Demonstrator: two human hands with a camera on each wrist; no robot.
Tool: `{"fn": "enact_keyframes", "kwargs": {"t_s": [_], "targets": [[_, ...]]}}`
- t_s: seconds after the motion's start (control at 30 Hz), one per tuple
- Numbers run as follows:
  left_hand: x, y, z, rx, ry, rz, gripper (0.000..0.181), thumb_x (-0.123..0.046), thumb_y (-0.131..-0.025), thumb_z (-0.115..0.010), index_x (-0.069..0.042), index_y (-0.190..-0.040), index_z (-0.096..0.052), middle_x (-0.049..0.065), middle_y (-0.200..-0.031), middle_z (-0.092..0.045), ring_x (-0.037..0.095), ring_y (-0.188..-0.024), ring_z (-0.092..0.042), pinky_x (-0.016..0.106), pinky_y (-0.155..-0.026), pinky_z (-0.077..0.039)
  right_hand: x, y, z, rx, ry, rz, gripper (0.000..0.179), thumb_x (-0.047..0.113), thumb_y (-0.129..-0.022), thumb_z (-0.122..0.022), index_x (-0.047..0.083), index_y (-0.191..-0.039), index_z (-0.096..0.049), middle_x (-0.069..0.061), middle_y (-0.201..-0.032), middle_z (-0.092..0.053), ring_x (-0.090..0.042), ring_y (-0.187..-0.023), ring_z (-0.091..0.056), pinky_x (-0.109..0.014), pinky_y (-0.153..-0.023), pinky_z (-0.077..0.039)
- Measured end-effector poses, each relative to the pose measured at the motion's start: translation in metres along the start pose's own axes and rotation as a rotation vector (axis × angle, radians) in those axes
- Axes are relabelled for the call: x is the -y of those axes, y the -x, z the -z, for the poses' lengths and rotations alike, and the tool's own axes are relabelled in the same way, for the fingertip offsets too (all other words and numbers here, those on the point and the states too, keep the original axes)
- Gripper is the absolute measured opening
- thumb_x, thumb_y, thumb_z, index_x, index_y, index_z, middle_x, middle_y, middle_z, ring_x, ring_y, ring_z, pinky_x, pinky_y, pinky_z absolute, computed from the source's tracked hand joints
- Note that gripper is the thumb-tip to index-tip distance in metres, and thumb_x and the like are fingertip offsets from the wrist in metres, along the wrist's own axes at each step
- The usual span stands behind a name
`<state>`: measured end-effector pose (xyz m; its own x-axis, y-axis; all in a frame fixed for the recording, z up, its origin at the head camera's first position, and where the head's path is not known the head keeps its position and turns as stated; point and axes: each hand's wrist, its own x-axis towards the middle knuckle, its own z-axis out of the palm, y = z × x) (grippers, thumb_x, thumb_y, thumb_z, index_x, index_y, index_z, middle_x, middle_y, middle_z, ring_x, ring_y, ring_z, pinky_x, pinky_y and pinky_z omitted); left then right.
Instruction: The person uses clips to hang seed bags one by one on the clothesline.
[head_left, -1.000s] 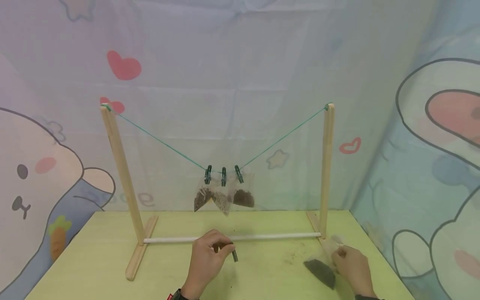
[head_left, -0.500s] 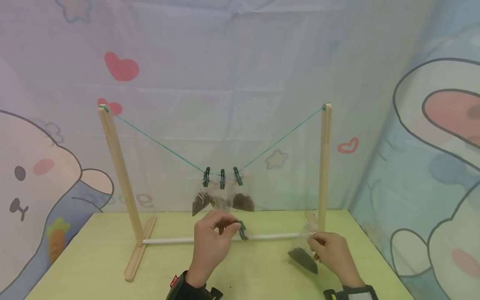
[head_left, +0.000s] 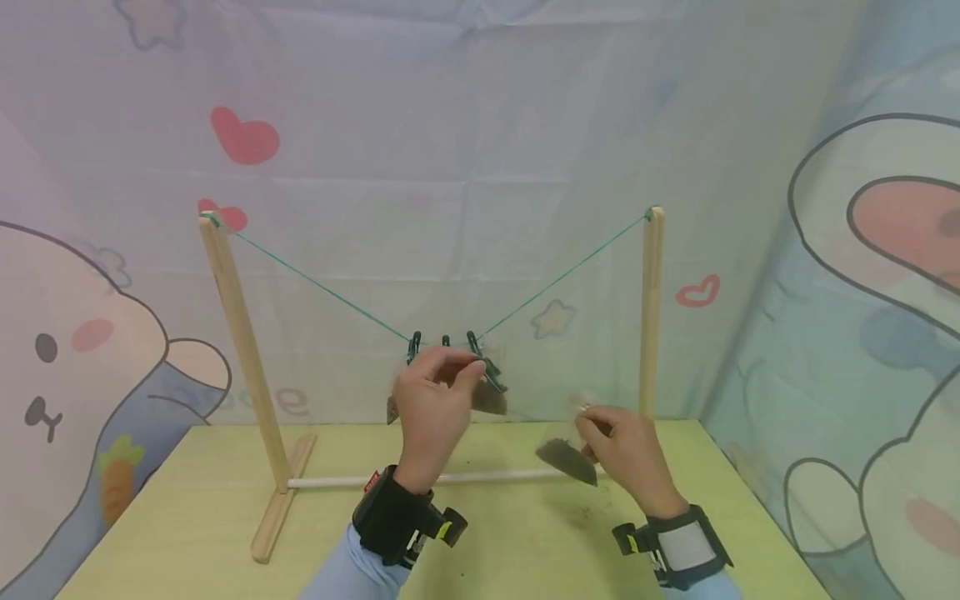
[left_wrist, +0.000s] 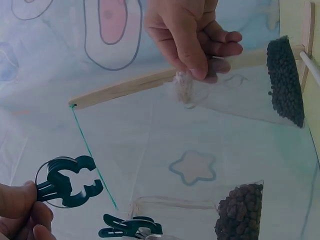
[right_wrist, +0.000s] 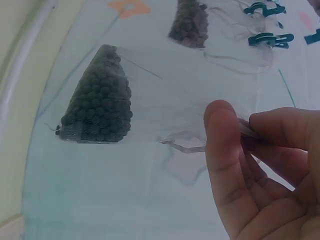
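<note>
My left hand is raised in front of the hanging bags, pinching a dark green spring clip by its handles. The clip's jaws are spread apart, close beside the green line in the left wrist view. Thumb and fingers of my right hand pinch the gathered top of a clear plastic bag with dark round pellets at its bottom. This bag is held above the table, right of the others. A hanging bag of brown lumps shows under its clip; my left hand mostly hides its neighbours.
The line sags between a left wooden post and a right wooden post. Low between them runs a white rod. The stand rests on a pale yellow table, with a printed cloth behind.
Both hands have risen from near the table. The left carried its clip up to the hanging bags; the right moved left and up with the pellet bag.
</note>
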<state>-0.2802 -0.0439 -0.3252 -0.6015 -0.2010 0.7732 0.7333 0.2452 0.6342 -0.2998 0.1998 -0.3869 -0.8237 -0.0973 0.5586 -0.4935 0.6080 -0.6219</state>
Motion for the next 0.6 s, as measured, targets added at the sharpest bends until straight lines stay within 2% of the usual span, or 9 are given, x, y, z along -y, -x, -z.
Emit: {"fn": "enact_keyframes", "kwargs": {"t_s": [0.23,0.6], "targets": [[0.0,-0.016,-0.007,-0.065,0.034,0.0,0.008,-0.005,-0.092,-0.078,0.001,-0.097,-0.078,0.015,-0.09,-0.069,0.029,-0.08,-0.065,0.032,-0.076,-0.053,0.017,-0.024,-0.003,-0.001,-0.006,0.047,0.016,0.005,-0.099,-0.065,0.004,-0.097,-0.082,0.001,-0.064,-0.07,-0.011,-0.053,-0.065,-0.023,-0.059,-0.053],[0.012,-0.032,-0.021,-0.177,0.049,0.028,0.013,-0.004,-0.091,-0.079,0.004,-0.101,-0.08,0.018,-0.093,-0.072,0.034,-0.083,-0.069,0.03,-0.074,-0.055,0.034,-0.057,-0.007,-0.001,-0.022,0.12,0.019,0.003,-0.098,-0.064,0.005,-0.089,-0.081,-0.003,-0.067,-0.072,-0.015,-0.055,-0.067,-0.024,-0.061,-0.054]]}}
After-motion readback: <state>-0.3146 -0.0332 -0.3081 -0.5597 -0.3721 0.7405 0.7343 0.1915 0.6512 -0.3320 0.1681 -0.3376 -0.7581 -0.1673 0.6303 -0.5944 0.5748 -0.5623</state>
